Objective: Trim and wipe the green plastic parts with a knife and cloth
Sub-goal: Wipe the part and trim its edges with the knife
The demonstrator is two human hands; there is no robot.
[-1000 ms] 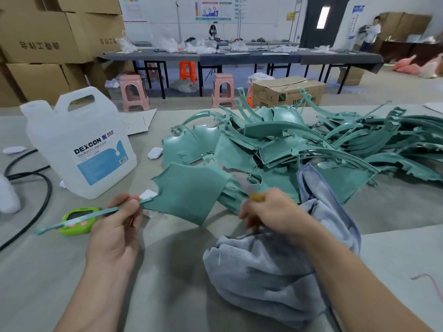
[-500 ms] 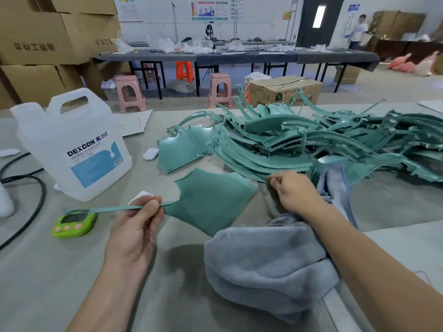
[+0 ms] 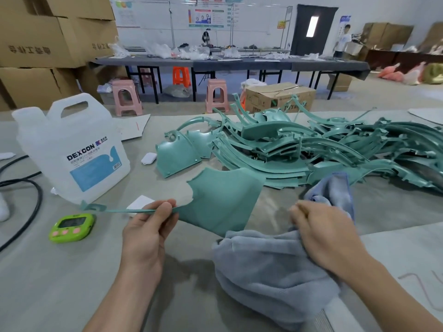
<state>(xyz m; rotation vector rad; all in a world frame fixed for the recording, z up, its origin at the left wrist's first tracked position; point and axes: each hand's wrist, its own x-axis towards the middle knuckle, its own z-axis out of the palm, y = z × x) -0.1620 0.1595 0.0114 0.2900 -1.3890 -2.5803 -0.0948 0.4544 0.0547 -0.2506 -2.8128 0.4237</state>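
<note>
My left hand (image 3: 148, 226) pinches a green plastic part (image 3: 220, 200) where its thin arm meets its broad panel, holding it above the table. The arm sticks out to the left. My right hand (image 3: 328, 233) is closed on a grey-blue cloth (image 3: 268, 271) that lies bunched on the table in front of me. No knife shows. A large pile of green plastic parts (image 3: 299, 149) covers the table behind both hands.
A white DEXCON jug (image 3: 72, 149) stands at the left, a green timer (image 3: 72, 226) in front of it, and a black cable (image 3: 26, 188) curls at the far left. A small white case (image 3: 148, 158) lies near the pile. Stools and tables stand beyond.
My right hand has come back from the pile toward me and now grips the cloth. The left hand has kept hold of the green part, which has shifted little.
</note>
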